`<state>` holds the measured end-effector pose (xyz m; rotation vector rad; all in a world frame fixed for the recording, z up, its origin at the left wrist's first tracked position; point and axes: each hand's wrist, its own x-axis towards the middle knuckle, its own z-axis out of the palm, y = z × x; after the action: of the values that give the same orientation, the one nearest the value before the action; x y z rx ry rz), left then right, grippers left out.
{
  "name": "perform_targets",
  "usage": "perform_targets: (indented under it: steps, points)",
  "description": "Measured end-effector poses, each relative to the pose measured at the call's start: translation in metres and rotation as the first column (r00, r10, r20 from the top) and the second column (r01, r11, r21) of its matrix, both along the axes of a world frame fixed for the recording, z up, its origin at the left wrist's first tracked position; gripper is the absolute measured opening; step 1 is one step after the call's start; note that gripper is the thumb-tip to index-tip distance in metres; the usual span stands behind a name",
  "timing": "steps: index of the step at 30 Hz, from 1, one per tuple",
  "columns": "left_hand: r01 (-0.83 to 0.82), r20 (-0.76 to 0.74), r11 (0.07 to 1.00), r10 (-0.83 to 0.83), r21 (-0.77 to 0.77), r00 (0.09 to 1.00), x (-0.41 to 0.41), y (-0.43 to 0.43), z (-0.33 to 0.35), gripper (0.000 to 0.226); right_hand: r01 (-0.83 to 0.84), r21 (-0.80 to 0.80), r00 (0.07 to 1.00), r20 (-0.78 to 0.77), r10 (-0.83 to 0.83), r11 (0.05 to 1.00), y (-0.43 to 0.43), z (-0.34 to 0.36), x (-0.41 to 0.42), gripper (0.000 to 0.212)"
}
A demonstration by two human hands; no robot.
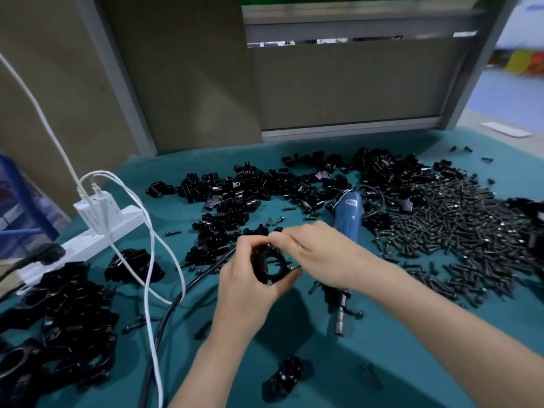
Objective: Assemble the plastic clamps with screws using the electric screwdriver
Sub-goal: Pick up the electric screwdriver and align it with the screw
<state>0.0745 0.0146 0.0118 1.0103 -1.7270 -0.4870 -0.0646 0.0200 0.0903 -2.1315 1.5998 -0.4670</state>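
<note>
- Left hand [247, 281] grips the black clamp [269, 267] with fingers and thumb curled round its ring, holding it above the green table cover [382, 363] with the bore facing the camera.
- Right hand [318, 251] pinches at the clamp's upper edge with its fingertips drawn together. Whether a screw sits between them is hidden.
- Electric screwdriver [348, 216] lies unused on the cover, partly under the right forearm, with its bit end pointing toward the person.
- Step judged in hand: seating a screw in the clamp by finger before driving it.
- Good practice: keep the two halves squeezed flush so the holes line up, and start the screw straight with a turn or two by hand. Reach for the driver only once the screw stands on its own.
- Supply: the screw heap [456, 225] lies to the right, near the driver. Loose clamp halves [265, 187] lie beyond the hands, and a stack of what look like finished clamps [59, 313] lies at the left.
- Hazard: the white cable [150, 260] loops just beside the left hand and could snag as the clamp is set down.
</note>
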Motion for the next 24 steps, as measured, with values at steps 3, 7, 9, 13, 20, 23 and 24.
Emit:
perform_targets:
  steps: [3, 7, 9, 13, 20, 23, 24]
  points:
    - [-0.003, 0.04, 0.998, 0.006, -0.069, 0.999, 0.0, 0.001, 0.0, 0.055, 0.025, 0.001, 0.999, 0.033, -0.025, 1.0, 0.0, -0.004, 0.002, 0.052]
    - [-0.011, 0.097, 0.997, 0.019, -0.074, 0.995, 0.001, 0.001, -0.002, 0.051, 0.044, -0.013, 0.998, 0.05, -0.043, 0.999, 0.001, -0.007, 0.006, 0.048]
    - [-0.004, 0.113, 0.997, 0.013, -0.078, 0.994, 0.001, 0.001, -0.002, 0.05, 0.069, 0.003, 0.996, 0.06, -0.069, 0.998, 0.001, -0.009, 0.008, 0.047]
    - [0.043, 0.079, 0.996, -0.036, -0.081, 0.996, -0.001, 0.003, -0.004, 0.05, 0.099, 0.028, 0.989, 0.11, -0.102, 0.995, 0.004, -0.014, 0.008, 0.046]
    - [0.142, -0.021, 0.988, -0.141, 0.062, 0.99, -0.003, 0.004, -0.001, 0.048, 0.145, 0.061, 0.976, 0.156, -0.153, 0.987, 0.005, -0.017, 0.002, 0.048]
    - [0.17, -0.023, 0.972, -0.169, 0.161, 0.985, -0.004, 0.006, 0.002, 0.056, 0.139, 0.024, 0.968, 0.209, -0.141, 0.99, 0.007, -0.017, -0.002, 0.047]
    - [0.174, -0.014, 0.968, -0.174, 0.182, 0.985, -0.004, 0.006, 0.003, 0.052, 0.125, -0.005, 0.969, 0.216, -0.121, 0.992, 0.009, -0.017, -0.003, 0.046]
